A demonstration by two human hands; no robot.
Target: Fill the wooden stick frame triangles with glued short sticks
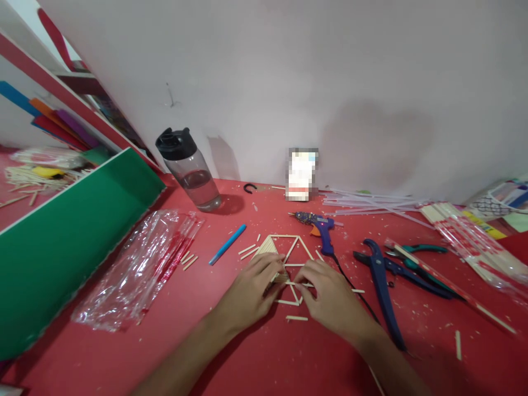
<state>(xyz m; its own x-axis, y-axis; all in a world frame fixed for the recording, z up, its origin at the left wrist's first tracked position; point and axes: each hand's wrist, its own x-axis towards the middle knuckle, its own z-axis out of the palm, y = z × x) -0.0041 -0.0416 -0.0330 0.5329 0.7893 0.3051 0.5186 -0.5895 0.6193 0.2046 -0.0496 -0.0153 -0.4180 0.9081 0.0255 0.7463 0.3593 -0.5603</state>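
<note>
A small frame of pale wooden sticks (284, 236) lies on the red table, with triangular sections and one section filled by sticks set side by side. My left hand (259, 280) is curled around the frame's left part, its thumb and fingers closed on it. From the other side my right hand (330, 291) pinches a stick (305, 285) at the frame's middle right. The fingers partly hide the frame's centre. Just in front of the hands lies a loose short stick (297, 318). Beyond the right hand is a blue glue gun (324, 228).
Cutting pliers (381, 280) and loose sticks lie to the right, near bagged sticks (466, 242). Clear glue sticks (367, 202) line the wall beside a blurred phone-like object (302, 173). Leftward are a blue pen (229, 243), plastic wrappers (136, 275), a water bottle (192, 173) and a green board (78, 247).
</note>
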